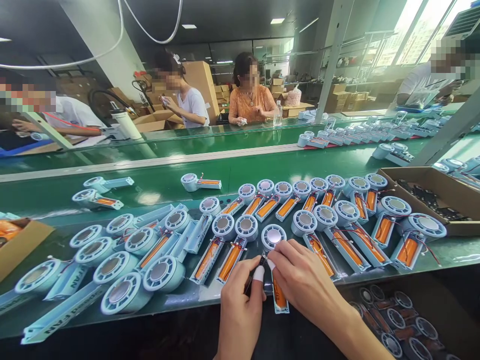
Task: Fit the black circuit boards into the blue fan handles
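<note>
Between my hands a light blue fan unit (273,237) with a round head lies at the bench's front edge, its orange battery (279,294) showing in the open handle. My left hand (242,300) pinches a small dark part (263,260) near the neck of this unit, between thumb and index finger. From the right, my right hand (300,272) reaches over the handle, fingers pressed together at the same spot; what they hold is hidden. White covers sit on some of my fingertips. More fan units with orange batteries (230,262) stand close around both hands.
Many fan units (125,292) crowd the bench at left and right. A cardboard box of dark parts (455,227) stands right, another box (26,245) left. Behind runs a green conveyor (240,167). Several people sit across it. Below right, a container holds more fan parts (397,320).
</note>
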A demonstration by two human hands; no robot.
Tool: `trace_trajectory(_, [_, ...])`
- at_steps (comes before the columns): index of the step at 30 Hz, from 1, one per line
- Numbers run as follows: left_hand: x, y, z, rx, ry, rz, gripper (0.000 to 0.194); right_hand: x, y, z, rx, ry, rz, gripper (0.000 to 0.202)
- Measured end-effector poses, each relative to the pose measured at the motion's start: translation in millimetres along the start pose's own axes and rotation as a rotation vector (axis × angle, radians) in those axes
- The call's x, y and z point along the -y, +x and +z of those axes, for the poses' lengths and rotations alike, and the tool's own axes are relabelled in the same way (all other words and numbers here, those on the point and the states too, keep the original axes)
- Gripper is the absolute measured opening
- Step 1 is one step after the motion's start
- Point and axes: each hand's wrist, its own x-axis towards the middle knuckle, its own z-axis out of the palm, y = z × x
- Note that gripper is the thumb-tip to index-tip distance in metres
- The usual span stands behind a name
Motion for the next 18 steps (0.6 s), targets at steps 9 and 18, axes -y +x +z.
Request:
trace_trajectory(9, [-2, 7, -12.7, 0.084, -0.134, -0.066, 0.028, -7, -3, 6, 0.039, 0.337, 0.174, 0.027])
trace_trajectory(18, [-2, 17, -16.3, 0.189, -0.21, -0.055, 0.025, -14, 4, 4, 0.127, 0.495, 0.222, 0.025])
